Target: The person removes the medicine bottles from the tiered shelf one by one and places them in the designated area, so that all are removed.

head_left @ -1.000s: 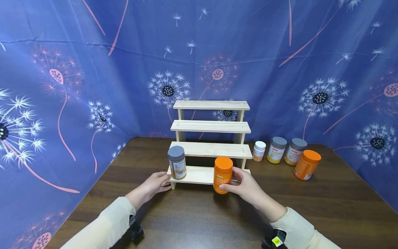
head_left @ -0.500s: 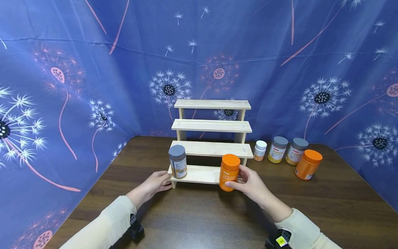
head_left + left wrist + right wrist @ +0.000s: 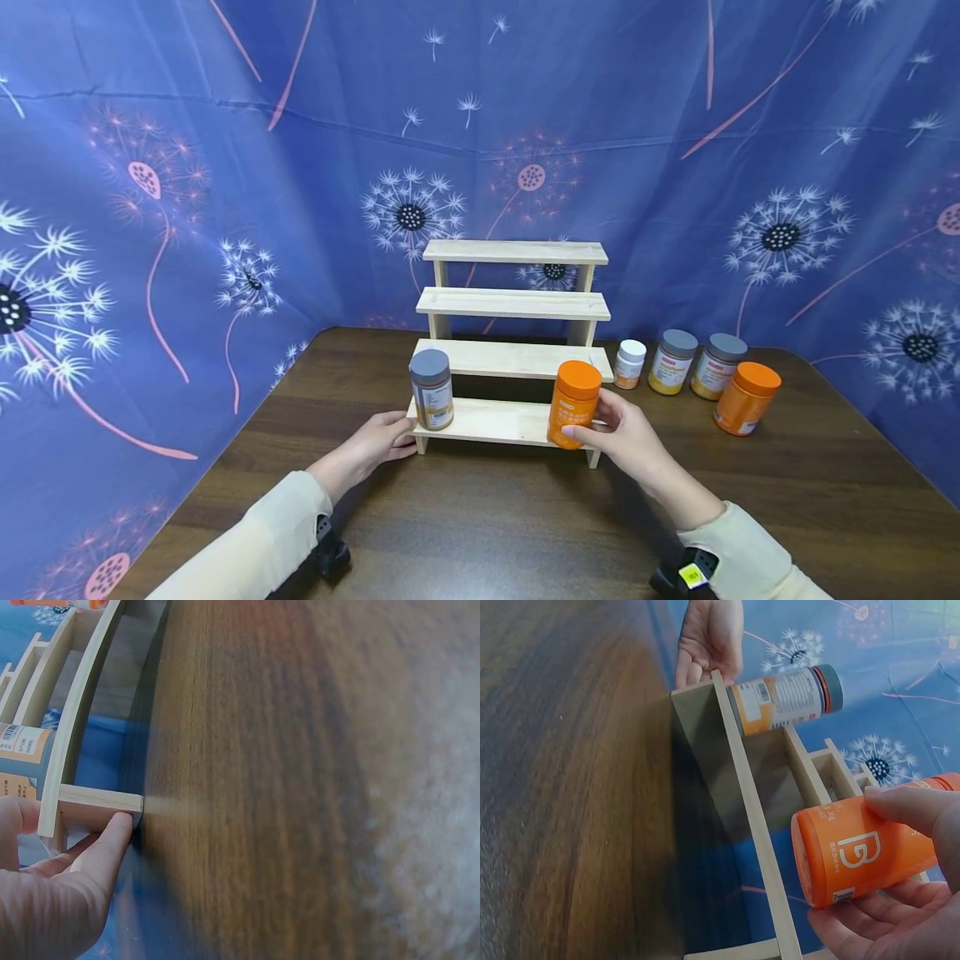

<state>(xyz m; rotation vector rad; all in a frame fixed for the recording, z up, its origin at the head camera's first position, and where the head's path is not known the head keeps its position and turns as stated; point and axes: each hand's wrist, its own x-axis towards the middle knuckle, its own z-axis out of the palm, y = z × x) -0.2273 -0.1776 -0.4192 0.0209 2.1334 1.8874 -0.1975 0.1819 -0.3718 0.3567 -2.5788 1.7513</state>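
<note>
In the head view my right hand [image 3: 626, 433] grips an orange supplement bottle [image 3: 573, 404] with an orange lid, thumb in front and fingers behind. The bottle is upright at the right end of the lowest step of a pale wooden tiered shelf [image 3: 510, 360]. In the right wrist view a gap shows between the orange bottle's [image 3: 855, 844] base and the step's front edge. My left hand [image 3: 371, 450] holds the left end of that lowest step, fingers against its leg [image 3: 101, 806]. Beside it a grey-lidded bottle [image 3: 432, 392] stands on the step.
Right of the shelf on the dark wooden table [image 3: 487, 533] stand a small white-lidded bottle [image 3: 628, 364], two grey-lidded bottles [image 3: 671, 362] and another orange bottle [image 3: 746, 400]. A blue dandelion-print cloth [image 3: 300, 192] hangs behind and to the sides.
My right hand has carried the orange bottle rightward and slightly up, along the lowest step to its right end. The left hand keeps its hold on the shelf.
</note>
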